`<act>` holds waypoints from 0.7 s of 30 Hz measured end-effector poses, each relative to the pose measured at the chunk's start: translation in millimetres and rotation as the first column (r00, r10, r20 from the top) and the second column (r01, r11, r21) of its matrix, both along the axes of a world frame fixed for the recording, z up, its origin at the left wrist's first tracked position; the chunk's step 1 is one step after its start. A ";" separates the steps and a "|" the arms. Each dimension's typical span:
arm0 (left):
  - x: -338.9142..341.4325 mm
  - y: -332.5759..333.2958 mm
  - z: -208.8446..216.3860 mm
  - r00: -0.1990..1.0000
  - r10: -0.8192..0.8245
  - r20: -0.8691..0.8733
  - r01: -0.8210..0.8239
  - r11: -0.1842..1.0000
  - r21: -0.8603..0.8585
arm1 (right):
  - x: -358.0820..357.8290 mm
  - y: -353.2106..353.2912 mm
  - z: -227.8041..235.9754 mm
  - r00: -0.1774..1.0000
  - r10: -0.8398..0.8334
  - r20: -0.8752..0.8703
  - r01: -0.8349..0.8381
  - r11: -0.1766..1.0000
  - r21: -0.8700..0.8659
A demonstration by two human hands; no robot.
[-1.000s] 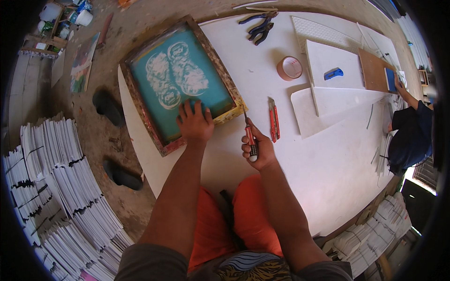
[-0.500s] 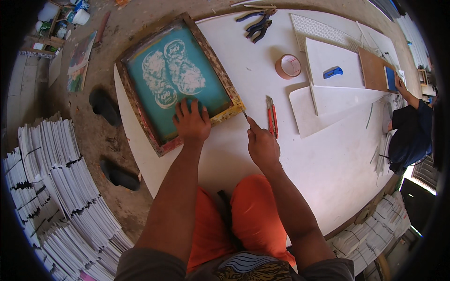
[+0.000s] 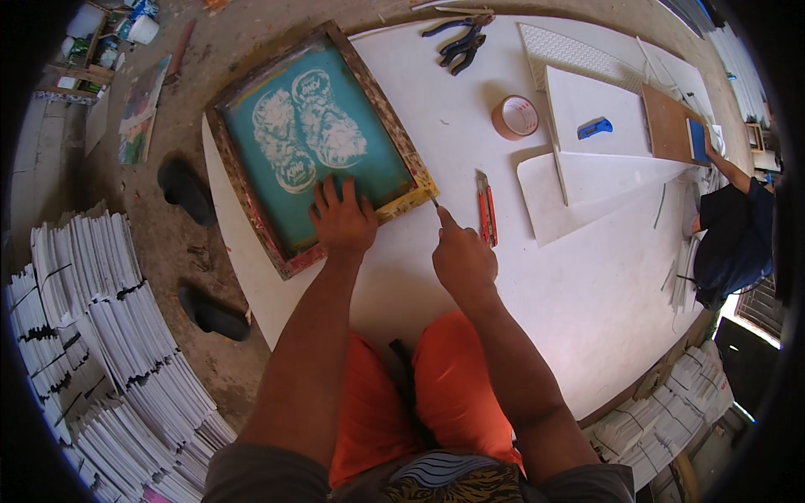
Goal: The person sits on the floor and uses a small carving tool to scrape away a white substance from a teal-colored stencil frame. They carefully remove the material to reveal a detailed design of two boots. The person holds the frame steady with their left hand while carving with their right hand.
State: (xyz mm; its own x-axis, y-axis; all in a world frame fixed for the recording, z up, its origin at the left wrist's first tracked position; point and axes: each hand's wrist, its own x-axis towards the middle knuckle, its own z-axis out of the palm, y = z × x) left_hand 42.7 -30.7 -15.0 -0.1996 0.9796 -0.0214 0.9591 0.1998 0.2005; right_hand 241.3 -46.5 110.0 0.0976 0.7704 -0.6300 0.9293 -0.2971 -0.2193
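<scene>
A screen-printing frame [image 3: 392,201] with worn wooden sides and green mesh, showing two pale foot-shaped designs, lies tilted on the white board. My left hand [image 3: 344,220] rests on its near side, fingers spread over the mesh. At the frame's near right corner, my right hand [image 3: 464,256] grips a thin, dark, narrow tool [image 3: 433,200], index finger stretched along it. The tool's tip meets the yellow-stained corner; its handle is hidden in my fist, so its exact kind cannot be made out. Just right of that hand lies a red utility knife [image 3: 486,210].
Pliers [image 3: 459,46], a tape roll [image 3: 514,118] and a blue cutter [image 3: 594,128] lie farther off. White panels [image 3: 604,113] and a brown board [image 3: 668,126] are at right, where another person's hand [image 3: 719,151] touches a blue pad. Paper stacks [image 3: 109,302] and dark slippers [image 3: 186,193] flank the left.
My right hand has shifted slightly left and toward me, with the tool's tip still at the frame corner. My left hand stays in place.
</scene>
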 end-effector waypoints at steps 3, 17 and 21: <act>-0.8 -2.3 -2.4 0.999 -0.025 -0.029 0.025 0.999 -0.031 | -13.5 15.5 15.0 0.999 -0.007 0.031 0.010 0.995 -0.098; -1.7 0.1 1.0 0.999 -0.034 -0.019 0.033 0.999 -0.033 | -3.2 -3.7 -7.7 0.996 -0.064 -0.062 0.066 0.997 0.026; -0.8 0.3 5.4 1.000 -0.029 0.005 0.029 0.998 -0.059 | -6.6 7.4 10.0 0.999 -0.004 -0.047 0.002 0.999 -0.041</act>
